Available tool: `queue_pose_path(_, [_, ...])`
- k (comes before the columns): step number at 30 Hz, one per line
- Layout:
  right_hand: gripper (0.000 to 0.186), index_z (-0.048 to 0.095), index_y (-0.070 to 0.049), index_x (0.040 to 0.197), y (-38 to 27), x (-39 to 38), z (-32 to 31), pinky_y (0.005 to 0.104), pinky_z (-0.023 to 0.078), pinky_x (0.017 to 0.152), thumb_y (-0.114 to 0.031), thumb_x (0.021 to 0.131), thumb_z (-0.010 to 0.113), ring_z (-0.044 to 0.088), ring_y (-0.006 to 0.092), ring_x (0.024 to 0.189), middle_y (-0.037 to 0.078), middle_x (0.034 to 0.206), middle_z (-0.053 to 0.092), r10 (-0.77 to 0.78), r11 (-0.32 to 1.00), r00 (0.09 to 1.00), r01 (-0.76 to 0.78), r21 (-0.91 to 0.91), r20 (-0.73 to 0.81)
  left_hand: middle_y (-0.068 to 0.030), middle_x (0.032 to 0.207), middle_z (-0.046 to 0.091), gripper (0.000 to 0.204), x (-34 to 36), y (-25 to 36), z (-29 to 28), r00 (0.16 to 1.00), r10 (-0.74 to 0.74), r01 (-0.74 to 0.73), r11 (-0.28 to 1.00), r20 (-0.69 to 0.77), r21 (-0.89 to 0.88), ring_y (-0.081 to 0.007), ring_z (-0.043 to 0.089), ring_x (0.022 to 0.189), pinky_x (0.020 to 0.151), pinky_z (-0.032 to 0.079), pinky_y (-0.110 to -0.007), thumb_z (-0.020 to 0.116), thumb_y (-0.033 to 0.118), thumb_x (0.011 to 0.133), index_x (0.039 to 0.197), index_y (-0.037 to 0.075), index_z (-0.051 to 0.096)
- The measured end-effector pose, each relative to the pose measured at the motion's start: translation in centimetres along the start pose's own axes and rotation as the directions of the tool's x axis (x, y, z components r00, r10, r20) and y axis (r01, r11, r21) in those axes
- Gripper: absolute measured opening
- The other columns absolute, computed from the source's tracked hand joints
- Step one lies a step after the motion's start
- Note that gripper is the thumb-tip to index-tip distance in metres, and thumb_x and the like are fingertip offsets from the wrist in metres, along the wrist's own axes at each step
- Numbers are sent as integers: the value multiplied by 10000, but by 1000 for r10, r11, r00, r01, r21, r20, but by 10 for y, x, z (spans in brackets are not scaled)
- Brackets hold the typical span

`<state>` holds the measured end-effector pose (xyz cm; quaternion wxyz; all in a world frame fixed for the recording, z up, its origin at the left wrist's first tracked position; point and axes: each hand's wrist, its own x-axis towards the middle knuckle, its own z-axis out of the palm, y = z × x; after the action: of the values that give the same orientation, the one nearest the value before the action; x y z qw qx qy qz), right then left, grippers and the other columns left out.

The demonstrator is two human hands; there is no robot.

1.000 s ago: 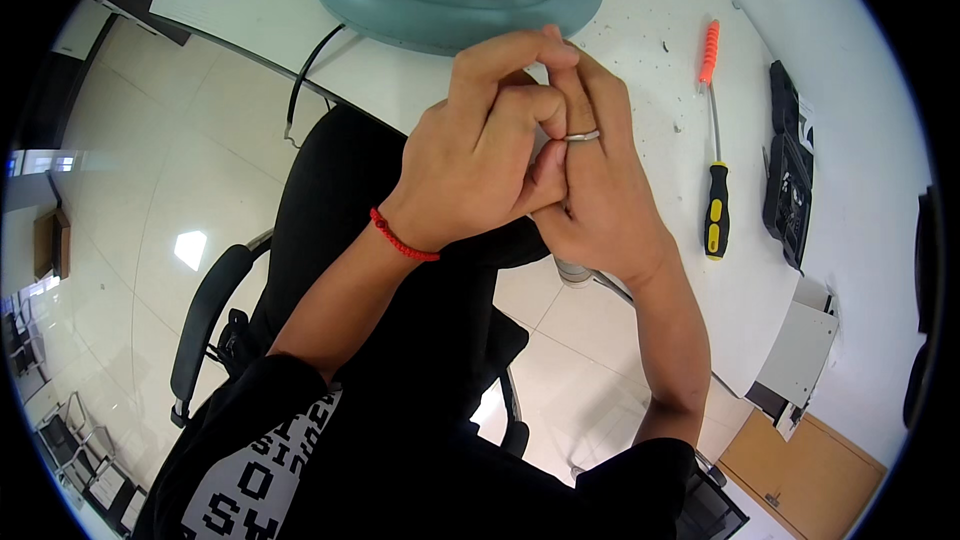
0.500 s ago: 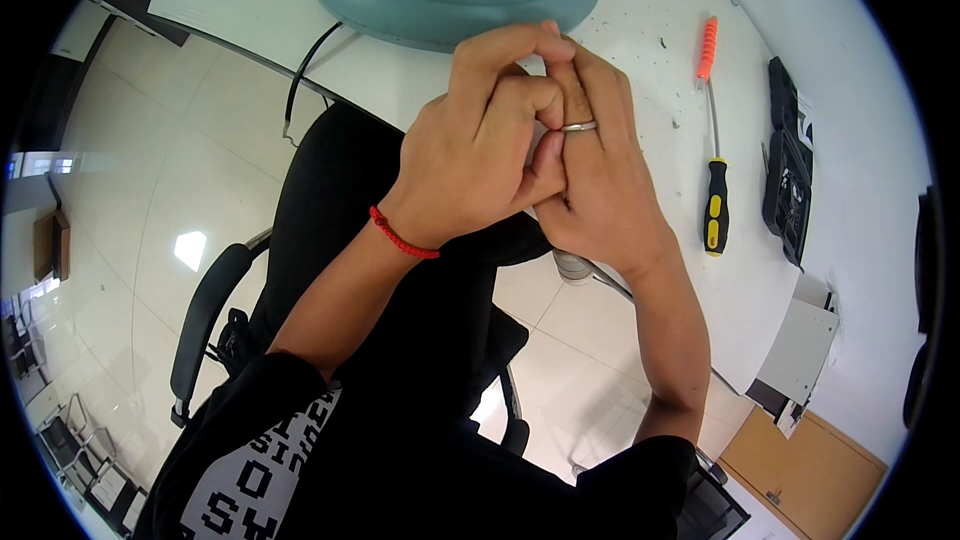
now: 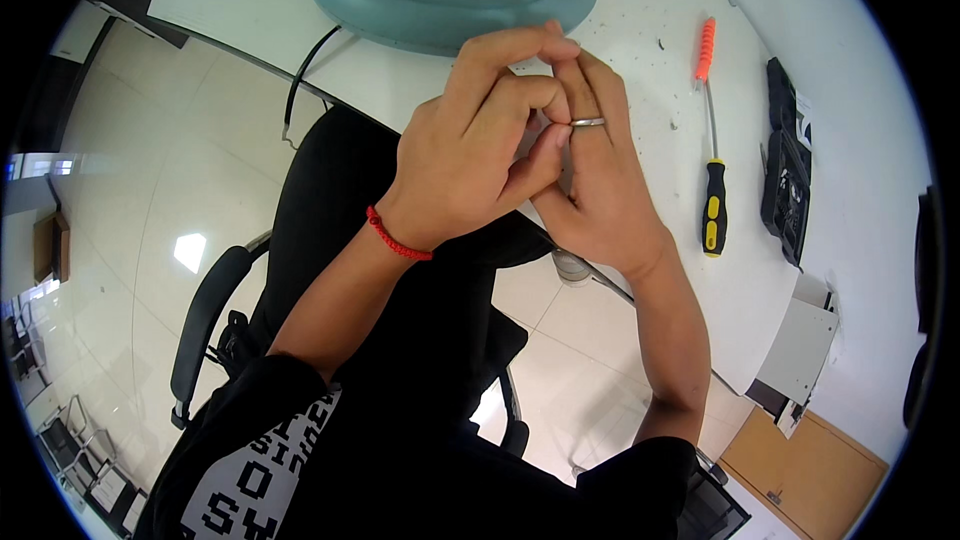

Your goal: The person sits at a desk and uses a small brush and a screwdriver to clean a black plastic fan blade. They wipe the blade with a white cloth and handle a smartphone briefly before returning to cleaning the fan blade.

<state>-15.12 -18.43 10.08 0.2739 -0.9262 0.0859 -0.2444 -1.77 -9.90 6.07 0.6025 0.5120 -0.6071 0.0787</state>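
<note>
The silver ring [image 3: 590, 122] sits on a finger of the right hand [image 3: 605, 190], its edge pinched by the left hand [image 3: 455, 155] between thumb and fingertip. The right fingers lie close together, palm hidden, so I can't tell its grip; beyond, a grey-green base [image 3: 440, 15] and a screwdriver [image 3: 714, 205] rest on the white table [image 3: 672, 165]

One ring [image 3: 588, 122]; one bracelet [image 3: 396, 239]; one screwdriver [image 3: 714, 190]; one black case [image 3: 786, 162]
</note>
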Motion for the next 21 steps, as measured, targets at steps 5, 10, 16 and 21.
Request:
queue_pose_path(5, [763, 323, 63, 1504, -1, 0, 0, 428, 426, 1053, 16, 796, 602, 419, 418, 1264, 240, 1405, 391, 12, 1000, 1000, -13, 24, 7, -144, 1332, 522, 173, 1, 0, 0, 1000, 1, -1, 1000, -5, 6, -111, 548, 762, 556, 463, -213, 656, -31, 839, 990, 14, 585])
queue_pose_path(10, [757, 332, 66, 1499, -1, 0, 1, 428, 429, 1047, 18, 793, 601, 429, 417, 1250, 238, 1391, 400, 8, 1000, 1000, -8, 29, -2, -145, 1333, 522, 167, 1, 2, -1, 1000, -6, 6, 1000, 0, 15, -106, 551, 748, 553, 467, -211, 655, -26, 841, 987, 14, 585])
queue_pose_path(16, [738, 385, 95, 1453, -1, 2, -2, 438, 438, 1023, 42, 756, 622, 461, 409, 1201, 235, 1362, 433, -33, 992, 999, 34, -119, 11, -142, 1332, 525, 172, 1, 3, -3, 1000, -13, 12, 999, 18, 40, -108, 545, 723, 558, 456, -225, 664, -6, 829, 977, 29, 584])
queue_pose_path(21, [685, 456, 105, 1392, -1, 1, -3, 440, 428, 1023, 40, 735, 640, 476, 403, 1200, 229, 1334, 465, -41, 984, 999, 44, -170, 22, -99, 1248, 574, 246, 2, 4, 0, 999, -24, 25, 998, -28, 54, -156, 600, 648, 499, 476, -250, 720, 26, 737, 895, 49, 533])
